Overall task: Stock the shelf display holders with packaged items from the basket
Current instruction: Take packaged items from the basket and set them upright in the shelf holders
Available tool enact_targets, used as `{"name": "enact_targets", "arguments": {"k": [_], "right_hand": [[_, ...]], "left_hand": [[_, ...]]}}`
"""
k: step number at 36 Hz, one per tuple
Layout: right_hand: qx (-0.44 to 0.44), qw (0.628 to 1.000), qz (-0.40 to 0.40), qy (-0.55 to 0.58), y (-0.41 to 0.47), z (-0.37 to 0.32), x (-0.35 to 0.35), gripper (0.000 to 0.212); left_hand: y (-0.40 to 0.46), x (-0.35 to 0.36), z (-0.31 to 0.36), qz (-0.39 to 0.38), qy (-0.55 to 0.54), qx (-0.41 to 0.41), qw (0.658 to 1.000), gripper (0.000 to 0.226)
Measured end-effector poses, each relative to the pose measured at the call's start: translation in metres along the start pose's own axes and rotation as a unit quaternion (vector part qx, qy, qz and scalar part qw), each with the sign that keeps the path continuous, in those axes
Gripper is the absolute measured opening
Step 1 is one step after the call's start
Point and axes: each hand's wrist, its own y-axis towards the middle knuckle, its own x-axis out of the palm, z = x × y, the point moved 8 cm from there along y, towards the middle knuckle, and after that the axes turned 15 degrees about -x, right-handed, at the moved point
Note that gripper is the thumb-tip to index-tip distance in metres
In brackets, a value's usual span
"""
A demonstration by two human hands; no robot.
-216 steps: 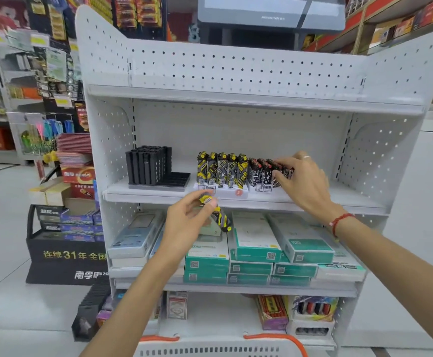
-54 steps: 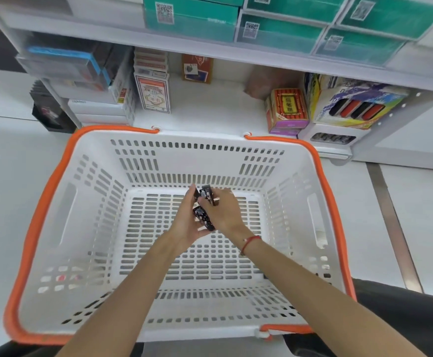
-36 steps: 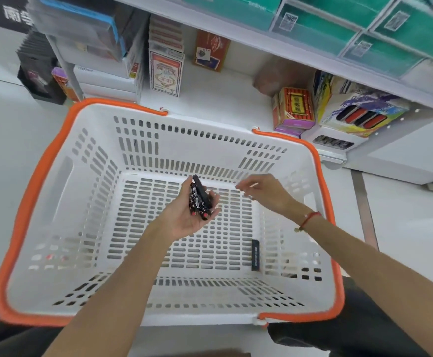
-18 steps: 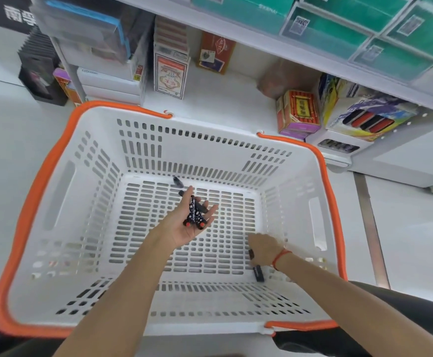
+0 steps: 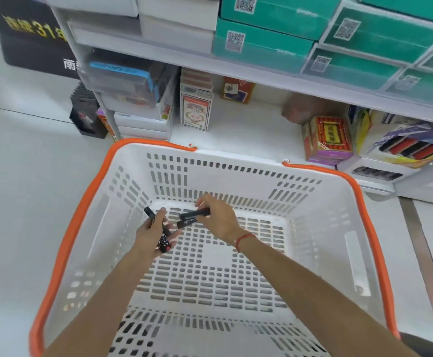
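A white slotted basket (image 5: pixel 321 243) with an orange rim stands on the floor below me. Both hands are inside it, near its far wall. My left hand (image 5: pixel 151 234) holds a few small dark patterned lighters (image 5: pixel 164 244) against its palm, one sticking out past the thumb. My right hand (image 5: pixel 216 220) pinches two slim black lighters (image 5: pixel 191 218) and holds them just right of the left hand's fingertips. The basket's floor shows no other items.
The white display's bottom shelf (image 5: pixel 246 127) lies just beyond the basket, with card packs (image 5: pixel 196 109), a red-and-purple box (image 5: pixel 330 140) and a lighter display box (image 5: pixel 400 148). Teal cartons (image 5: pixel 266 45) fill the shelf above. Pale floor lies on both sides.
My right hand has lifted a black lighter from the basket's near right floor and carried it up beside the left hand. The camera has tilted up, showing more of the shelves.
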Motion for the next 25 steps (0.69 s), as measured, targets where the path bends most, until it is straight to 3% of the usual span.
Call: {"name": "enact_targets", "arguments": {"k": [3, 6, 12, 15, 18, 20, 21, 25], "right_hand": [[-0.093, 0.951, -0.159, -0.250, 0.012, 0.007, 0.041, 0.054], [-0.105, 0.916, -0.211, -0.326, 0.011, 0.017, 0.056, 0.066], [-0.126, 0.899, -0.198, -0.371, 0.012, 0.016, 0.057, 0.036], [-0.072, 0.931, -0.193, -0.302, 0.003, 0.017, 0.051, 0.016], [0.061, 0.991, -0.108, -0.054, -0.014, 0.012, 0.027, 0.026], [0.134, 0.978, -0.042, 0.156, -0.027, -0.002, 0.009, 0.027], [0.145, 0.967, -0.023, 0.209, -0.030, -0.013, -0.002, 0.029], [0.097, 0.965, 0.017, 0.245, -0.032, -0.071, -0.071, 0.026]], "left_hand": [[0.007, -0.008, 0.000, -0.003, -0.002, -0.014, 1.000, 0.028], [0.011, -0.006, -0.003, -0.029, -0.054, -0.061, 0.996, 0.028], [0.007, -0.003, -0.004, -0.043, -0.079, -0.109, 0.990, 0.035], [0.001, -0.005, -0.001, -0.041, -0.032, -0.099, 0.994, 0.037], [-0.013, -0.002, 0.003, -0.032, 0.048, -0.069, 0.996, 0.039], [-0.026, 0.005, 0.008, -0.029, 0.096, -0.041, 0.994, 0.039], [-0.035, 0.010, 0.013, -0.033, 0.109, -0.025, 0.993, 0.038], [-0.085, 0.040, 0.047, -0.069, 0.119, 0.056, 0.989, 0.034]]}}
